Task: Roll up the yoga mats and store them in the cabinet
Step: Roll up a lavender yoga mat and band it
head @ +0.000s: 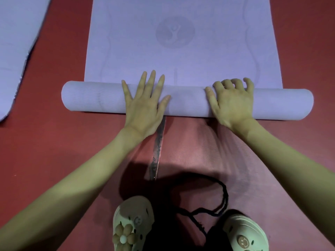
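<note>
Now, left hand (145, 104) flat on half-rolled purple mat (186, 102), right hand (232, 100) curled over it

red floor (54, 142) lay under everything | dark strip (157, 145) ran back from below the fingers | two pale clogs (133, 223) behind | black cord (217, 200) between them

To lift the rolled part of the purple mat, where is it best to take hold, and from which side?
Probably from above, at the middle of the roll, hands spread apart as the left hand and right hand lie now. It is a long cylinder, joined to the flat mat beyond.
</note>
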Available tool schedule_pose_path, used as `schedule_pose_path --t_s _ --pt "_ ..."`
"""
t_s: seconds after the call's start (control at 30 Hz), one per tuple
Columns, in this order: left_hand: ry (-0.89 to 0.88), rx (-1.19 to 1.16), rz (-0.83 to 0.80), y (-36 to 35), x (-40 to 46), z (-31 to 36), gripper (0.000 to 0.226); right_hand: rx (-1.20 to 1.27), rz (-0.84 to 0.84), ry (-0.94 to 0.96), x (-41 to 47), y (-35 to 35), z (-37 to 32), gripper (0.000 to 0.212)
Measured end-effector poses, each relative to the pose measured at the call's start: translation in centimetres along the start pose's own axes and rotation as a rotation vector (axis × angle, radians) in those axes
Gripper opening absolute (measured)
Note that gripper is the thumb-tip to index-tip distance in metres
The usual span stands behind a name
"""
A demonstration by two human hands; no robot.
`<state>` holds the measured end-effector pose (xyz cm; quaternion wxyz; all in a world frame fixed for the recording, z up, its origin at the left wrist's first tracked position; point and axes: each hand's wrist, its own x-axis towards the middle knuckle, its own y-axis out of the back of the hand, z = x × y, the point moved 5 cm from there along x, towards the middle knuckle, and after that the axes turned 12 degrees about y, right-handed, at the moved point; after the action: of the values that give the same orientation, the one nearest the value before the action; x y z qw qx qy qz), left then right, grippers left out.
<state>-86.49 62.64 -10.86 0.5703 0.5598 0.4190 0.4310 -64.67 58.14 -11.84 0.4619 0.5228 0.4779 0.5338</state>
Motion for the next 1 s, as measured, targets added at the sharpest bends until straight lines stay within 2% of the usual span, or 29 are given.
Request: schedule_pose_path --t_s 0.17,0.27,0.37,0.5,0.67,0.8,1.0 --pt "-0.016 -0.002 -0.006 -0.6 1.7 -0.6 0.058 -0.012 0.021 0.014 1.1 -0.1 0.1 0.057" --pt "-0.008 -0.004 -0.017 -0.6 3.1 -0.6 0.061 -0.006 0.071 0.112 0.2 0.2 -0.6 0.052" --pt "0.019 -0.016 -0.044 -0.5 4.7 -0.6 0.069 0.030 0.067 0.196 -1.3 -0.1 -1.6 0.063" --pt "0.022 -0.044 -0.067 -0.2 5.7 -0.6 0.076 0.031 0.057 0.201 -0.5 -0.5 -1.0 0.075" --pt "-0.046 0.070 -0.071 0.3 4.7 -2.1 0.105 0.027 0.013 0.245 1.3 -0.4 -0.3 0.095" --pt "-0.097 0.092 -0.146 0.1 5.4 -2.9 0.118 0.010 -0.035 0.245 2.7 -0.3 0.1 0.108" --pt "-0.159 0.098 -0.045 1.2 6.3 -2.5 0.107 0.041 -0.034 0.288 3.3 0.3 0.4 0.101"
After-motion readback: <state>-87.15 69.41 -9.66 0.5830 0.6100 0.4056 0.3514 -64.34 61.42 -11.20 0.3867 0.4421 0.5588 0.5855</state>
